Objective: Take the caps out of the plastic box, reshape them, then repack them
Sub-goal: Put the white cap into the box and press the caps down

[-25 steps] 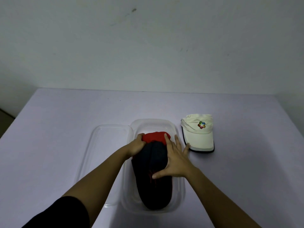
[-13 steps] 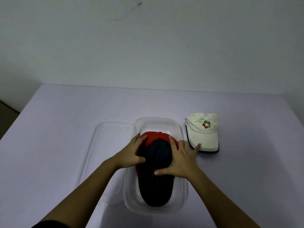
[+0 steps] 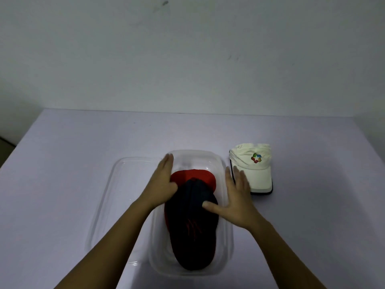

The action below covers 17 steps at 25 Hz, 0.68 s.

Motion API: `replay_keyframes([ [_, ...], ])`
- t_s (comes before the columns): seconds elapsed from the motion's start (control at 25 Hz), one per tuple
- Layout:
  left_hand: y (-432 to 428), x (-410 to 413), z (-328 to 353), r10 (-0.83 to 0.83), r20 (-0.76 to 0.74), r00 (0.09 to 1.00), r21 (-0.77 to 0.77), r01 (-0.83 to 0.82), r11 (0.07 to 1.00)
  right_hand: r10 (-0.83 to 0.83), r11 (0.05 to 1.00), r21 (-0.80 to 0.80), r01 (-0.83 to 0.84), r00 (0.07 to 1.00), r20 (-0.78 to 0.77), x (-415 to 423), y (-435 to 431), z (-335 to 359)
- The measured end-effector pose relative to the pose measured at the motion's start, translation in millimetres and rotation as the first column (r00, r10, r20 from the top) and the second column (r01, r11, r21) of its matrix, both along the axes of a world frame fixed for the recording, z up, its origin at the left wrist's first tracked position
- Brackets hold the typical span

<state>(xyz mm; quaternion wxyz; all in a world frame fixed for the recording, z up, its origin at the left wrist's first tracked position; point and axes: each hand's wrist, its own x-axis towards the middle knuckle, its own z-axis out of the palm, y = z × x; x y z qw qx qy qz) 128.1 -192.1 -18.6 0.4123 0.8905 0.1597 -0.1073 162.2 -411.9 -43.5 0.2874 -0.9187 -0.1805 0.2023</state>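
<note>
The plastic box [image 3: 227,226] and the lid [image 3: 125,184] beside it were clear, glossy plastic. The dark cap [image 3: 191,236] and the red cap [image 3: 193,176] were matt cloth, as was the cream cap [image 3: 254,170], its brim smoother. The table [image 3: 83,147] looked smooth and matt, the wall [image 3: 187,59] matt and smudged.

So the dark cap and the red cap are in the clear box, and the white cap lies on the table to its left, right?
Not quite. The head view shows the white cap on the table right of the clear box, not left. The dark cap and red cap are inside it.
</note>
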Motion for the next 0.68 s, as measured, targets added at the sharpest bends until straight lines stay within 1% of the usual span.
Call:
replay_keyframes([
  [0.08, -15.1, 20.5, 8.7, 0.096, 0.124, 0.988, -0.055, -0.089, 0.994, -0.136, 0.987, 0.095, 0.127, 0.985, 0.102, 15.9, -17.6, -5.2],
  [0.16, -37.2, 47.6, 13.7, 0.083, 0.167, 0.982, -0.139, -0.060, 0.988, -0.270, 0.958, 0.145, 0.247, 0.948, 0.166, 45.5, -37.8, -13.7],
  [0.24, -61.1, 78.6, 13.8, 0.019, 0.143, 0.990, -0.202, 0.010, 0.979, -0.335, 0.937, 0.170, 0.304, 0.921, 0.198, 81.7, -60.5, -22.4],
  [0.32, -82.2, 113.8, 7.4, -0.054, 0.066, 0.996, -0.230, 0.068, 0.971, -0.357, 0.928, 0.184, 0.324, 0.913, 0.195, 118.9, -83.4, -31.7],
  [0.4, -99.1, 149.5, -7.3, -0.116, -0.053, 0.992, -0.242, 0.100, 0.965, -0.332, 0.935, 0.168, 0.313, 0.938, 0.099, 153.4, -104.0, -36.9],
  [0.48, -108.4, 173.7, -26.0, -0.184, -0.169, 0.968, -0.220, 0.145, 0.965, -0.250, 0.955, 0.147, 0.257, 0.966, -0.062, 174.9, -116.2, -43.3],
  [0.52, -112.8, 182.6, -34.9, -0.222, -0.216, 0.951, -0.218, 0.175, 0.960, -0.223, 0.957, 0.152, 0.245, 0.964, -0.148, 182.9, -119.8, -47.4],
  [0.6, -123.1, 196.4, -52.9, -0.273, -0.275, 0.922, -0.256, 0.203, 0.945, -0.197, 0.940, 0.205, 0.272, 0.926, -0.323, 195.9, -124.7, -54.1],
  [0.64, -126.9, 201.0, -62.2, -0.273, -0.274, 0.922, -0.280, 0.195, 0.940, -0.180, 0.926, 0.244, 0.289, 0.903, -0.390, 198.9, -125.0, -57.5],
  [0.68, -130.4, 203.6, -66.8, -0.250, -0.266, 0.931, -0.302, 0.166, 0.939, -0.168, 0.909, 0.284, 0.305, 0.891, -0.422, 199.9, -124.1, -60.5],
])
